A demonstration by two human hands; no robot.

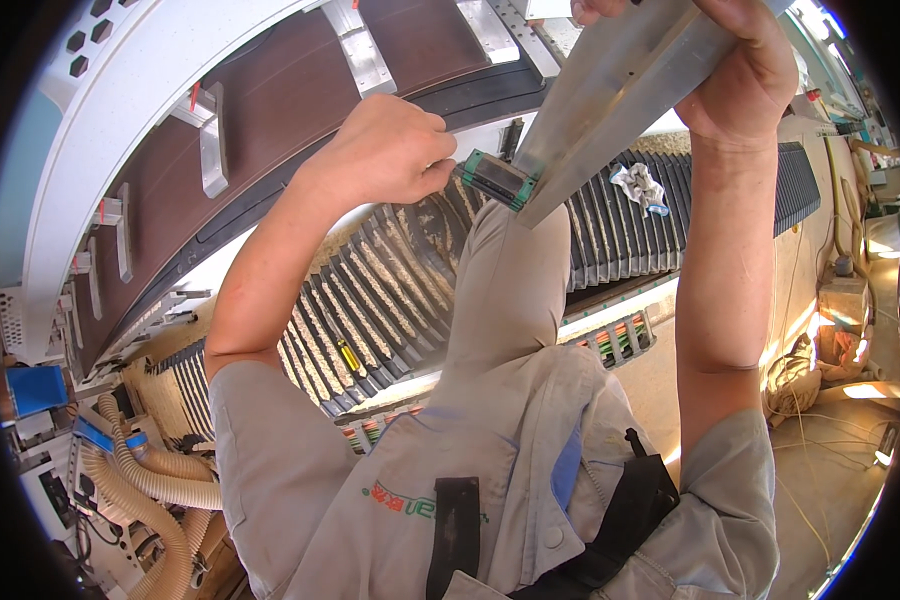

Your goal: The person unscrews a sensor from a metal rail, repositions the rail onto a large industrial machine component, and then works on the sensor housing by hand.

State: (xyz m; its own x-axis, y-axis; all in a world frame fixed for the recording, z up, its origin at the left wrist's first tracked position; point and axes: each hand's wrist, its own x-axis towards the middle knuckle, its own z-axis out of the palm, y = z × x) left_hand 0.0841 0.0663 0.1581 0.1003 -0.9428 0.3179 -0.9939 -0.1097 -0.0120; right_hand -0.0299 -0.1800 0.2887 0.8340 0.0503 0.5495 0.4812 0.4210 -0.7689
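Largest item: the brown machine surface (280, 90), curving across the upper left and carrying metal brackets. Below it ran the black ribbed bellows (610, 240), pale debris packed between the ribs on the left stretch. A grey trouser leg (510, 290) crossed over the bellows at mid-view.

Metal profile (620, 95): held above the knee. Long axis diagonal; narrow-looking end pointed down and left, body broadening toward the upper right and leaving view at the top edge.

Right hand (745, 85): gripped the profile's right edge high up, thumb laid over the metal; remaining fingers mostly hidden.

Left hand (385, 150): fingers curled inward, thumb pressed to the index. Could not tell whether they pinched the thin dark part beside them.

Green-and-black device (495, 180): at the profile's lower end, just beside the left hand. Long axis sloped down to the right, roughly crosswise to the profile.

Crumpled white cloth (638, 188): on the bellows, right of the profile. Small yellow object (349, 355): on the left ribs.
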